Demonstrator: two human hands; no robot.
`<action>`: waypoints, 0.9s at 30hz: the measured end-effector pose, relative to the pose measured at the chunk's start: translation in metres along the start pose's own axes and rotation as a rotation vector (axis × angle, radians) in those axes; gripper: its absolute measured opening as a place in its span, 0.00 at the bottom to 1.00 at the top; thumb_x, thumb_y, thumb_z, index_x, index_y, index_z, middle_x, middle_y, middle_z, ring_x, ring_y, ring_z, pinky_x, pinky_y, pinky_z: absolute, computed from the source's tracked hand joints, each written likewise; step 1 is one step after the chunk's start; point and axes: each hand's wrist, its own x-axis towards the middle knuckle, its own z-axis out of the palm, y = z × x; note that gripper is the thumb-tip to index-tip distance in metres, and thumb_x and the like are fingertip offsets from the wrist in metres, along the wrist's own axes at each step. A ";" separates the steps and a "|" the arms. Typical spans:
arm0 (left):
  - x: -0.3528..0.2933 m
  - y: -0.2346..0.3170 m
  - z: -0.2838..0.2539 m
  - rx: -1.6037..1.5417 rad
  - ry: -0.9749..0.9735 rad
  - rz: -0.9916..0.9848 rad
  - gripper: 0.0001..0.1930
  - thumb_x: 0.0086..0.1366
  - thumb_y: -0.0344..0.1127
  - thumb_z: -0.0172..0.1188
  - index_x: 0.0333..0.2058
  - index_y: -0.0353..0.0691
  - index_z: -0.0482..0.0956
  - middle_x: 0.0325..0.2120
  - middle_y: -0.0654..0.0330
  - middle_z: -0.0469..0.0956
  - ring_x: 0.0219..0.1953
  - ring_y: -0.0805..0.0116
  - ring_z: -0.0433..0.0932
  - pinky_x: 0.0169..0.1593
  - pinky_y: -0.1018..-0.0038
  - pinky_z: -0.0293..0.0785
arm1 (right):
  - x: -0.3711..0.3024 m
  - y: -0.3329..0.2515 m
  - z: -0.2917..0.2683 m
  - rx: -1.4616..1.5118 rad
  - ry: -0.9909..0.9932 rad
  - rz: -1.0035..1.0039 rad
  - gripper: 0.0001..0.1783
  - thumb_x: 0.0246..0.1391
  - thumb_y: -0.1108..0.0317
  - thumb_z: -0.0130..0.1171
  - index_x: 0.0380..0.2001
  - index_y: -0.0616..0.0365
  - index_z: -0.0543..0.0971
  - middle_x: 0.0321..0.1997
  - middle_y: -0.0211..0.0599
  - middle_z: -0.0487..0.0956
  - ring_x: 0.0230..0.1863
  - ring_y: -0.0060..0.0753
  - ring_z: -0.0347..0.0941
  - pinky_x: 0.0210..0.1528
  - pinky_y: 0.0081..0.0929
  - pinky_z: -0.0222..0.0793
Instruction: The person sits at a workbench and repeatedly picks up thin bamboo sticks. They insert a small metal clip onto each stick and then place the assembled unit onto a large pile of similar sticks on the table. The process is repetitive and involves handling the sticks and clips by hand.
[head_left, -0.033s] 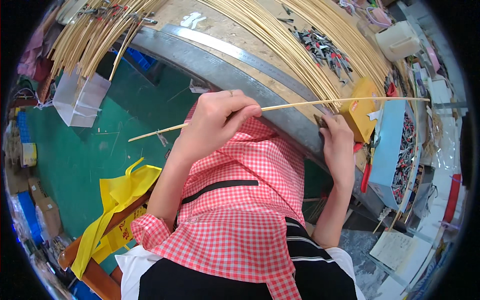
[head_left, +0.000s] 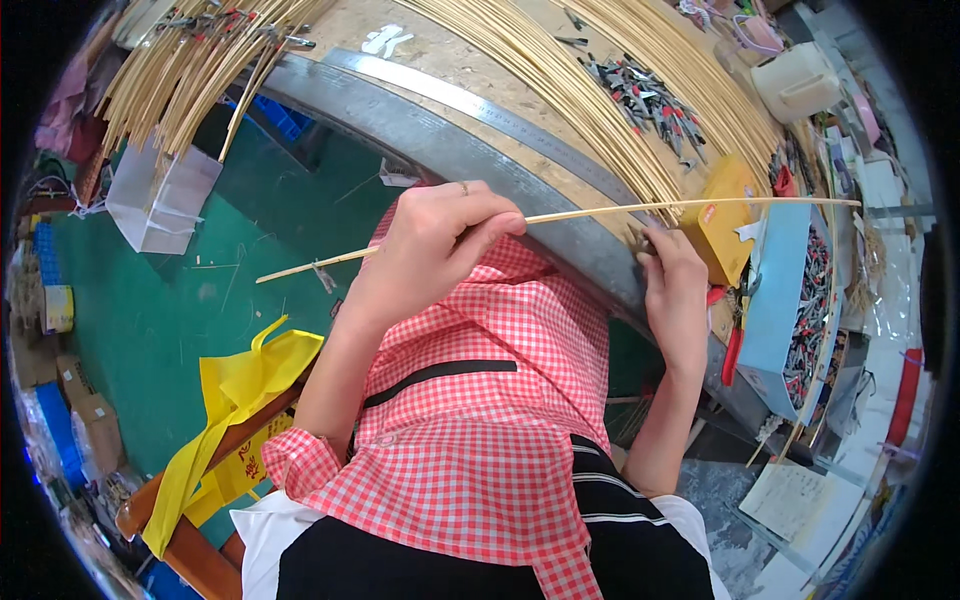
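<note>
A long thin pale wooden stick (head_left: 600, 210) runs across in front of me, slanting slightly up to the right. My left hand (head_left: 440, 235) pinches it between thumb and fingers, with its short end sticking out to the left over the floor. My right hand (head_left: 675, 275) is at the table edge just below the stick, fingers curled. A small dark piece shows at its fingertips, too little of it visible to name. Beyond the hands, many similar sticks (head_left: 560, 85) lie in a bundle on the table.
A steel ruler (head_left: 480, 110) lies along the metal table edge (head_left: 420, 140). Small black-and-red clips (head_left: 650, 100) are heaped among the sticks. On the right stand a yellow box (head_left: 720, 215) and a blue box (head_left: 775, 310) holding more clips. A yellow bag (head_left: 235, 385) hangs over a wooden chair (head_left: 185, 545).
My right fingertips have shifted very slightly, and less of the small dark piece shows. The stick and my left hand are almost unmoved.
</note>
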 end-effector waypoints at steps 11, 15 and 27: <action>-0.001 0.010 0.007 0.076 0.091 0.072 0.02 0.56 0.24 0.62 0.29 0.34 0.79 0.22 0.55 0.76 0.23 0.61 0.76 0.27 0.73 0.71 | -0.010 -0.080 0.032 1.405 -0.003 0.261 0.14 0.59 0.83 0.49 0.48 0.73 0.75 0.33 0.42 0.77 0.25 0.24 0.73 0.27 0.18 0.70; -0.002 0.011 0.007 0.082 0.099 0.079 0.03 0.55 0.25 0.63 0.29 0.34 0.79 0.22 0.56 0.75 0.23 0.61 0.75 0.26 0.72 0.70 | -0.011 -0.081 0.035 1.489 0.005 0.288 0.14 0.59 0.83 0.49 0.48 0.74 0.75 0.33 0.43 0.78 0.25 0.24 0.73 0.26 0.18 0.70; -0.004 0.008 0.011 0.109 0.081 0.102 0.04 0.56 0.25 0.63 0.31 0.35 0.78 0.23 0.56 0.75 0.23 0.60 0.75 0.26 0.71 0.70 | -0.013 -0.084 0.042 1.693 0.007 0.397 0.15 0.60 0.79 0.51 0.50 0.72 0.74 0.32 0.42 0.78 0.23 0.24 0.73 0.23 0.17 0.70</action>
